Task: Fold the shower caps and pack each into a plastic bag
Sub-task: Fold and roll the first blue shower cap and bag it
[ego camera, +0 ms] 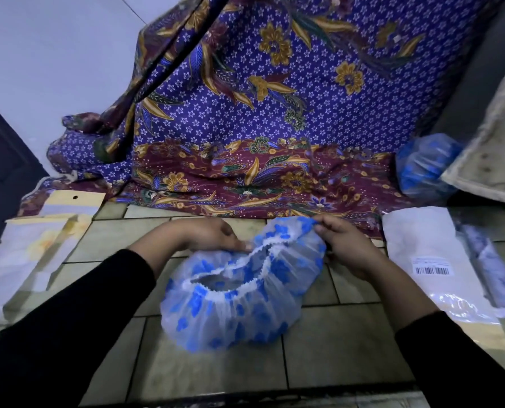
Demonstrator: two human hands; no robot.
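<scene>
A clear shower cap (233, 307) printed with blue flowers lies on the tiled floor in the middle of the view, its white elastic rim facing up. My left hand (213, 234) pinches the rim at the cap's upper left. My right hand (342, 245) pinches the rim at the upper right and lifts that edge off the floor. To the left lies a stack of plastic bags (25, 260) with yellow header cards. At the back right sits a clear bag of blue-printed shower caps (424, 169).
A purple and maroon batik cloth (260, 113) hangs and drapes behind the cap. White packets with a barcode label (430, 260) lie on the right. A cushion edge (492, 154) juts in at the far right. Bare floor tiles (333, 348) show in front of the cap.
</scene>
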